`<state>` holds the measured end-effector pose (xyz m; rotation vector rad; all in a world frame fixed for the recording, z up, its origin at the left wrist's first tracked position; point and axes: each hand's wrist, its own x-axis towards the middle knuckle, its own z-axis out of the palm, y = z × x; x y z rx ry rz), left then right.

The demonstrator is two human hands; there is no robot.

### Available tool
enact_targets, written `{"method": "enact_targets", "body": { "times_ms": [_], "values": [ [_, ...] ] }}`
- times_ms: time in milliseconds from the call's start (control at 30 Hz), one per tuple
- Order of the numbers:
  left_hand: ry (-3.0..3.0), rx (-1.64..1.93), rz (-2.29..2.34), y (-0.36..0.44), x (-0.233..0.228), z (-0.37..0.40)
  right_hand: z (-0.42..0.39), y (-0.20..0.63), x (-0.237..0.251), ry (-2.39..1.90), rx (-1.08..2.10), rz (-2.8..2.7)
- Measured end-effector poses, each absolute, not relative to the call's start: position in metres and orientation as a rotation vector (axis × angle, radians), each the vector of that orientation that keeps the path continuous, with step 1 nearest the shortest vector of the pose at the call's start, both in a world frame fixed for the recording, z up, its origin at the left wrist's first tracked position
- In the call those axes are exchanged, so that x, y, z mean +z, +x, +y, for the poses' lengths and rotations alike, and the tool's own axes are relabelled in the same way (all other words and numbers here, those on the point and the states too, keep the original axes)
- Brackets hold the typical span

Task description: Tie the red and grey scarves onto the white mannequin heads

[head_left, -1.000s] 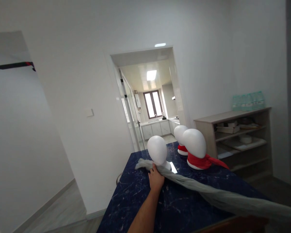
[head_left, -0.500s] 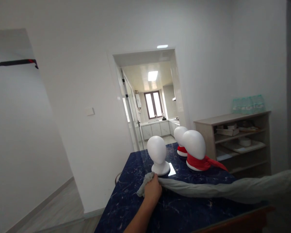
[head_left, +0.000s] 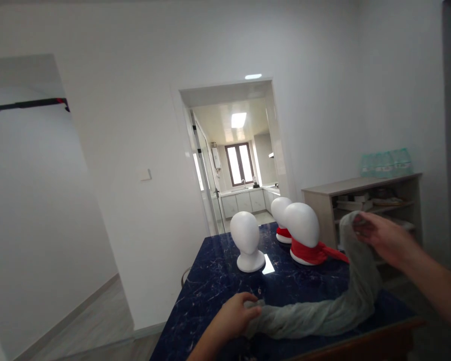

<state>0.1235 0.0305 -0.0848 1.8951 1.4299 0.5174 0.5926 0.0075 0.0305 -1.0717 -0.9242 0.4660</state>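
My left hand grips one end of a long grey scarf low over the dark blue marble table. My right hand holds the scarf's other end raised at the right, and the cloth sags between the two hands onto the table. A bare white mannequin head stands beyond my left hand. Further back are two white heads, the nearer one with a red scarf tied at its neck, the farther one partly hidden behind it.
A wooden shelf unit with stacked items stands against the right wall. A doorway behind the table opens to a kitchen. The table's wooden edge runs along the bottom right. Grey floor lies to the left.
My left hand pulled the scarf end back from the bare head's base toward me. My right hand came into view, lifting the other end up at the right.
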Motion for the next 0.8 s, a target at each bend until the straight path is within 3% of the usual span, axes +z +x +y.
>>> {"method": "enact_targets", "body": {
  "times_ms": [67,133,300,433,533,667,800],
  "values": [
    [2.02,0.669,1.51,0.115,-0.084,0.043,0.011,0.53,0.03,-0.924,0.745,-1.007],
    [2.046,0.753,1.585,0.108,-0.088,0.06,0.015,0.465,0.025,-0.918,0.827,-1.147],
    [1.896,0.898,1.682,0.092,-0.1,0.102,0.019,0.316,-0.028,-1.16,0.573,-1.596],
    [1.819,0.927,1.716,0.08,-0.099,0.123,0.013,0.253,-0.09,-1.229,0.717,-1.932],
    [1.78,0.924,1.728,0.07,-0.101,0.131,0.019,0.258,-0.104,-1.098,0.787,-1.987],
    [1.761,0.924,1.736,0.066,-0.11,0.135,0.057,0.326,-0.076,-1.171,0.753,-1.714],
    [1.769,0.937,1.758,0.09,-0.113,0.145,0.099,0.409,-0.076,-1.295,0.236,-1.529]
  ]
}}
